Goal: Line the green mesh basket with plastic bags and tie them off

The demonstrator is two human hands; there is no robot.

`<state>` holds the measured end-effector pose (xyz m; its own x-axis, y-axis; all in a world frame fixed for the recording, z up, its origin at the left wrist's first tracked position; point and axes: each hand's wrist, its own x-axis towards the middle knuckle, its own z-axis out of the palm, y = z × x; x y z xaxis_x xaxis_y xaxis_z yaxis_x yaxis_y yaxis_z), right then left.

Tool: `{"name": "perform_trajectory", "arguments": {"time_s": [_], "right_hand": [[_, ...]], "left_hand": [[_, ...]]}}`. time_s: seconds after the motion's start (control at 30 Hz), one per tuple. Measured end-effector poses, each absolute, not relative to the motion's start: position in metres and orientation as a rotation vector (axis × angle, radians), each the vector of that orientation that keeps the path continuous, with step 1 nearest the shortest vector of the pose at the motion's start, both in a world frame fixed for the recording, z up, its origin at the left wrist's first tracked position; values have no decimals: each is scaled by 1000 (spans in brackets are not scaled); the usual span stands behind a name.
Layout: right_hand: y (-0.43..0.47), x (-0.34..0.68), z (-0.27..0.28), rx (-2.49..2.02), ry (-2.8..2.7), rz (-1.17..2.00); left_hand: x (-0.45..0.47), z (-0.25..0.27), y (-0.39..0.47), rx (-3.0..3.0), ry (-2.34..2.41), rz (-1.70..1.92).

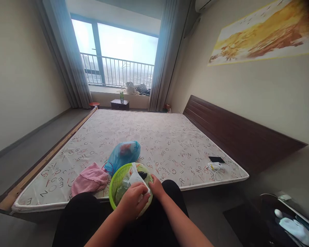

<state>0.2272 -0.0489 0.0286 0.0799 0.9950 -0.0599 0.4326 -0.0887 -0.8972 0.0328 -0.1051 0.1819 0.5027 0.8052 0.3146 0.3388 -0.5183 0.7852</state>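
A lime-green plastic basket [114, 188] sits between my knees at the bed's edge, with crumpled translucent plastic bags and a small black item [142, 175] in it. My left hand [134, 200] is over the basket, its fingers closed on a white plastic bag [136, 176] that rises from the middle. At the basket's right side my right hand [157, 186] pinches the edge of a pale, greenish plastic bag [146, 168]; its fingertips are partly hidden. Just beyond the basket lies a tied blue plastic bag [122, 154] with something reddish inside. A pink cloth [90, 179] lies to the left.
The bare mattress [144, 130] has a letter print, with a dark headboard [237, 130] on the right. A black tablet-like object [216, 160] and a white cable [217, 169] lie at its right edge. A small dark table [119, 104] stands near the window.
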Motion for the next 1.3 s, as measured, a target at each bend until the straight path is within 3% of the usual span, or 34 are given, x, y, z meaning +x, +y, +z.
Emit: {"name": "perform_trajectory", "arguments": {"time_s": [0.2, 0.3, 0.57, 0.7, 0.93, 1.07, 1.3], "right_hand": [[-44, 234, 29, -1611, -1345, 983], [-42, 233, 31, -1612, -1279, 1005], [-39, 228, 35, -1747, -1210, 977], [-38, 230, 34, -1752, -1197, 980], [-38, 232, 26, -1869, -1312, 781], [-38, 233, 25, -1938, -1383, 581], [-37, 241, 27, -2040, -1330, 316]], "left_hand": [[0, 201, -86, 1189, 913, 1640], [-16, 207, -72, 1039, 839, 1803], [-5, 178, -72, 1472, 710, 1228], [5, 154, -78, 1877, 952, 1049], [18, 89, -69, 1962, 1224, 760], [22, 55, -62, 2227, 1252, 658], [16, 45, -53, 2296, 1449, 652]]}}
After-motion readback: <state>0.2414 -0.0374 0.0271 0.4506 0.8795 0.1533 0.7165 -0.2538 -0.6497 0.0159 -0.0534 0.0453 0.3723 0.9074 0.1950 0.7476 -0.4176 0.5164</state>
